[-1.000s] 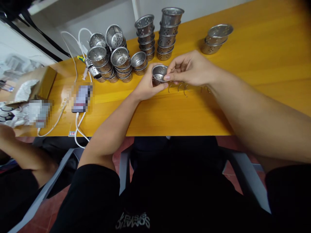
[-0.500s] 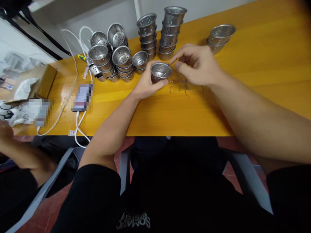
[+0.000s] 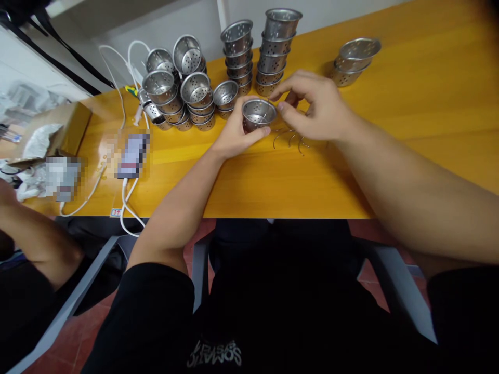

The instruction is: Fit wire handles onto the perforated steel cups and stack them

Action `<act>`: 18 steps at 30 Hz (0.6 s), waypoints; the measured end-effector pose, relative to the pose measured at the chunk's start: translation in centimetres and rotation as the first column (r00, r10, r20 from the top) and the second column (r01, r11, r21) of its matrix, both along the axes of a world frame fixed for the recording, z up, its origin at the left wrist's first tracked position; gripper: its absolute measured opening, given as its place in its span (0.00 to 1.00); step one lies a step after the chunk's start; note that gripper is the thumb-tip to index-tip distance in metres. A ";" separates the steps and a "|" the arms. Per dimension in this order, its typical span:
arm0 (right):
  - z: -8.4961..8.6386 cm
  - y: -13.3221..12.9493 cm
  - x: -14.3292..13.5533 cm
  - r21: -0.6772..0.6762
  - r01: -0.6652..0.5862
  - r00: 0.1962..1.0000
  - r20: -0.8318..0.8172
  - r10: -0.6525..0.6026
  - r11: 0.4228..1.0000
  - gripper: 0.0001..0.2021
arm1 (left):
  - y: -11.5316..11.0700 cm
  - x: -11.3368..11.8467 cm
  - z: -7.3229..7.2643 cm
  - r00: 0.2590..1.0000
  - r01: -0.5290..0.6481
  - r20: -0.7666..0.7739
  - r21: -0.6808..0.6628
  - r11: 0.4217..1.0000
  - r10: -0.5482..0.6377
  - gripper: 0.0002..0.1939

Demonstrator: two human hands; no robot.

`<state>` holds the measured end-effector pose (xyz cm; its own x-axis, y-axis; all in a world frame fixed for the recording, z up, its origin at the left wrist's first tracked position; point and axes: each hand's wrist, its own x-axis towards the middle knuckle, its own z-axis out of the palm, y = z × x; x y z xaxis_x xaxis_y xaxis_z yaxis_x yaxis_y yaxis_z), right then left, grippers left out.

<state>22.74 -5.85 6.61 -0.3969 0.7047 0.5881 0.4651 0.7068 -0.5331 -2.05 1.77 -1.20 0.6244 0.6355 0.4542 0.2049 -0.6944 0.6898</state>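
My left hand (image 3: pixel 234 136) is wrapped round a small perforated metal cup (image 3: pixel 258 120), with its mouth tilted up toward me. At the cup's right rim, my right hand (image 3: pixel 312 106) is closed, thumb and index finger drawn together on a thin wire (image 3: pixel 267 108). This wire reaches over the rim into the cup; its end between the fingers is partly hidden. Below my right hand, several curved wire pieces (image 3: pixel 300 141) lie on the table, some covered by the hand.
Several stacks of perforated cups (image 3: pixel 197 93) stand behind and left, with taller stacks (image 3: pixel 278 49) at the back. Two nested cups (image 3: pixel 353 62) sit at right. A phone (image 3: pixel 132 156) with white cables and a cardboard box (image 3: pixel 74 127) lie left, near another person's arm (image 3: pixel 39 239).
My right hand has shifted slightly left at the cup's rim, and the thin wire now shows more clearly inside the cup. My left hand keeps its hold. The neighbour's arm has moved slightly.
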 end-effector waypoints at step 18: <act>0.0 0.3 0.3 0.108 -0.063 0.994 0.093 0.053 0.992 0.07 | -0.5 -0.2 0.6 1.000 -0.017 0.008 0.016 1.000 0.017 0.52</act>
<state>23.06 -5.55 6.61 -0.4898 0.6117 0.6212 0.4643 0.7861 -0.4080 -2.26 1.29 -0.55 0.6097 0.6387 0.4694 0.2114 -0.7018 0.6803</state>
